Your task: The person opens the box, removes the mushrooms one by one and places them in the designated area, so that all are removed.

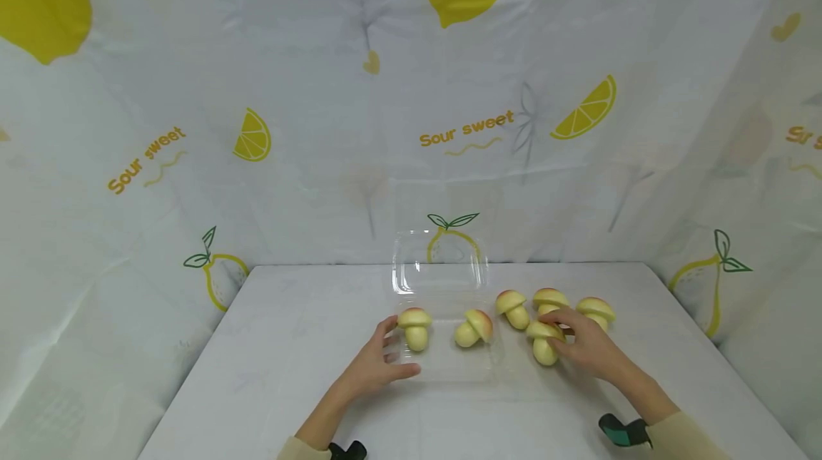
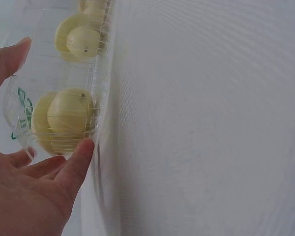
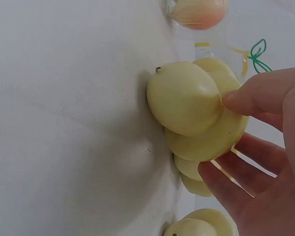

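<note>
A clear plastic clamshell box (image 1: 452, 374) lies on the table with its lid (image 1: 439, 279) raised at the back. Two pale yellow toy mushrooms with reddish cap tops are inside, one mushroom (image 1: 415, 337) at the left and a tilted mushroom (image 1: 472, 330) at the right. My left hand (image 1: 374, 366) is at the box's left end, its fingertips (image 2: 83, 150) against the side wall and its thumb extended along the front. With thumb and fingers, my right hand (image 1: 587, 347) pinches another toy mushroom (image 3: 184, 98) by its cap, right of the box.
Beyond the held one, a mushroom (image 1: 512, 309), another mushroom (image 1: 550, 298) and a third mushroom (image 1: 597, 309) lie on the white table (image 1: 289, 346). A lemon-print curtain (image 1: 308, 182) hangs behind the table and along its sides.
</note>
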Available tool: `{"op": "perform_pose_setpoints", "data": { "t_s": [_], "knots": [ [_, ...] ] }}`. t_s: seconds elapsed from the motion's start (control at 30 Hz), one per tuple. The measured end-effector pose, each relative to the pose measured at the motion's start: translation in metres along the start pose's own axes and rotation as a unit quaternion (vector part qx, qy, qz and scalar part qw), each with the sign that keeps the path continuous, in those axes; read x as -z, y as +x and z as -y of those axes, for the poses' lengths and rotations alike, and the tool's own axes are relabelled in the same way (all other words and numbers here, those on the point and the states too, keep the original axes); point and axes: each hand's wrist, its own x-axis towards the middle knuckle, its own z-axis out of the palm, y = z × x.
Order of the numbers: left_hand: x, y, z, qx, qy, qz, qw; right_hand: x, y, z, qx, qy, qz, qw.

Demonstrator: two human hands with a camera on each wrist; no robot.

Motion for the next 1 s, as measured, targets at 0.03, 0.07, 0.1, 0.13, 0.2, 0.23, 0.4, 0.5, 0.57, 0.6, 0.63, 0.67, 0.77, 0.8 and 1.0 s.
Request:
{"op": "perform_pose_setpoints", "data": {
  "t_s": [0.03,0.07,0.1,0.13,0.2,0.23,0.4,0.5,0.57,0.6,0.63,0.67,0.77,0.8,1.0],
  "knots": [
    [0.001,0.000,0.000,0.001,0.000,0.001,1.0000,0.001,0.000,0.000,-0.002,0.000,0.002,1.000],
    [0.001,-0.001,0.000,0.004,0.000,0.001,1.0000,0.001,0.000,0.000,-0.005,-0.002,0.004,1.000],
    [0.002,-0.001,0.000,0.006,0.000,0.001,1.0000,0.002,0.000,0.001,-0.006,-0.003,0.005,1.000],
    [0.002,-0.001,0.000,0.009,0.001,0.002,1.0000,0.003,0.000,0.001,-0.009,-0.006,0.006,1.000],
    [0.002,-0.002,0.000,0.009,0.002,0.003,0.9999,0.005,0.000,0.003,-0.012,-0.011,0.007,1.000],
    [0.002,-0.002,0.001,0.010,0.001,0.004,0.9999,0.006,0.000,0.003,-0.013,-0.015,0.008,1.000],
    [0.002,-0.002,0.002,0.009,0.001,0.005,0.9999,0.009,0.000,0.004,-0.021,-0.027,0.011,0.999],
    [0.002,-0.001,0.003,0.011,0.000,0.004,0.9999,0.010,0.000,0.005,-0.017,-0.029,0.007,0.999],
    [0.002,-0.001,0.003,0.010,0.001,0.004,0.9999,0.011,0.000,0.006,-0.008,-0.028,0.002,1.000],
    [0.002,-0.001,0.003,0.010,0.002,0.004,0.9999,0.012,0.000,0.008,-0.003,-0.027,-0.001,1.000],
    [0.002,-0.001,0.003,0.010,0.003,0.003,0.9999,0.012,0.000,0.009,0.004,-0.027,-0.004,1.000],
    [0.002,-0.001,0.003,0.011,0.003,0.003,0.9999,0.012,0.001,0.011,0.010,-0.030,-0.006,0.999],
    [0.002,-0.001,0.002,0.012,0.003,0.001,0.9999,0.012,0.002,0.019,0.021,-0.028,-0.016,0.999],
    [0.002,-0.001,0.002,0.012,0.003,0.001,0.9999,0.012,0.003,0.021,0.022,-0.029,-0.018,0.999],
    [0.001,-0.001,0.000,0.017,0.002,0.004,0.9999,0.007,0.008,0.038,0.022,-0.013,-0.038,0.999]
  ]
}}
